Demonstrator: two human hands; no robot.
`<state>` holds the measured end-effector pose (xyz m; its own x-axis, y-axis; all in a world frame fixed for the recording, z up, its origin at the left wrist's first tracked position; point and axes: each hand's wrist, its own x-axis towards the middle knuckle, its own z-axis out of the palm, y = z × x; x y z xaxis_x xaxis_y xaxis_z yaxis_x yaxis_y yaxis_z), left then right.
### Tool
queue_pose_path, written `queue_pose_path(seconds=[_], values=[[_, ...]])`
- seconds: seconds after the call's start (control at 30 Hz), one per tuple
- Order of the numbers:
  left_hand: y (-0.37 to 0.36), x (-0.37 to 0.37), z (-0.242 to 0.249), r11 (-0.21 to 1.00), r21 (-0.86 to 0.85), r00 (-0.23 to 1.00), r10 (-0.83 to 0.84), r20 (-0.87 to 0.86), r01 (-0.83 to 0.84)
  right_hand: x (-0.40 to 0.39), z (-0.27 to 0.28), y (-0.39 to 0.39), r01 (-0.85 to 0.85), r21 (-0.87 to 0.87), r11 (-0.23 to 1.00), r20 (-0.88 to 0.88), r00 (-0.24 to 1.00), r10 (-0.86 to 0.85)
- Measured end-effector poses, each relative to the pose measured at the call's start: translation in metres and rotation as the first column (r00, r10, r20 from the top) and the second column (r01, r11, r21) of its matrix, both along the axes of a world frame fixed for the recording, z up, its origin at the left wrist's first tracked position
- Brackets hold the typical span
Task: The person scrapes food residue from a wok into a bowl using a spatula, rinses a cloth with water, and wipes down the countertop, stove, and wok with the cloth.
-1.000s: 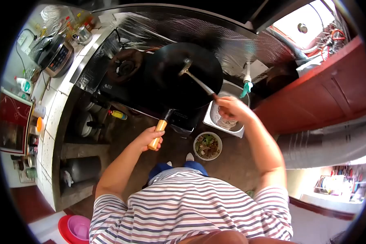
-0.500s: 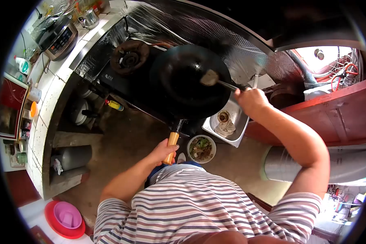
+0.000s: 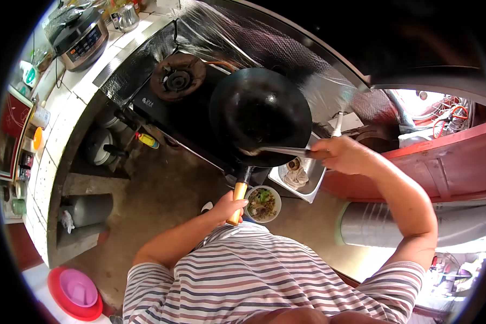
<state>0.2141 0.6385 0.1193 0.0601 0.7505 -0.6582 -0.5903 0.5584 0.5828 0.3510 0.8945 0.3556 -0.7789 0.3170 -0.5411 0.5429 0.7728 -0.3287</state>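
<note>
My left hand (image 3: 228, 208) is wrapped around the wooden handle (image 3: 240, 191) of a black wok (image 3: 260, 105). The wok sits on the right side of the gas stove, and no food can be made out in it. With my right hand (image 3: 341, 155) I grip a wok spatula (image 3: 286, 150) by its dark handle. Its metal head lies against the wok's near inner wall, seen nearly edge-on. Just below the wok's right rim is a steel tray (image 3: 308, 193) with a crumpled cloth (image 3: 296, 179) in it.
A bare burner (image 3: 177, 80) shows on the stove's left side. Below the wok stands a bucket of food scraps (image 3: 264, 204). On the tiled counter at left sits an electric pressure cooker (image 3: 81, 40). A red wooden cabinet (image 3: 432, 167) stands at right.
The spatula has moved from the wok's right side down to its near wall, its head turning edge-on. My right hand has lowered slightly; my left hand keeps its hold while the view shifts.
</note>
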Motion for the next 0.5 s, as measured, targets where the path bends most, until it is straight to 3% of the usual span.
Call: queue_pose_path(seconds=[0.03, 0.13, 0.2, 0.3, 0.37, 0.43, 0.5], values=[[-0.001, 0.001, -0.001, 1.0, 0.016, 1.0, -0.003, -0.011, 0.003, -0.007, -0.018, -0.008, 0.035, -0.057, 0.998, -0.062, 0.997, -0.038], [-0.001, -0.001, 0.001, 0.999, -0.019, 0.999, -0.033, -0.031, 0.032, -0.055, -0.058, -0.022, 0.085, 0.094, 0.992, -0.05, 0.995, -0.081], [-0.002, -0.003, 0.001, 0.998, -0.025, 0.997, -0.056, -0.047, 0.055, -0.075, -0.074, -0.009, 0.208, 0.328, 0.921, -0.1, 0.978, -0.185], [-0.001, 0.0, 0.005, 1.0, -0.003, 0.999, -0.026, -0.025, 0.026, -0.055, -0.065, 0.014, 0.138, 0.222, 0.965, -0.355, 0.933, -0.052], [-0.001, -0.004, 0.0, 1.0, -0.018, 1.0, -0.025, 0.013, 0.025, -0.052, -0.005, -0.018, 0.411, -0.094, 0.907, 0.045, 0.912, -0.408], [-0.003, -0.01, -0.004, 1.0, 0.01, 0.926, -0.01, 0.377, 0.007, -0.042, 0.032, -0.04, 0.421, -0.109, 0.9, 0.175, 0.9, -0.4], [-0.004, -0.01, -0.007, 1.0, -0.012, 0.909, 0.004, 0.416, 0.001, -0.023, 0.035, -0.044, 0.395, -0.232, 0.889, 0.103, 0.919, -0.381]])
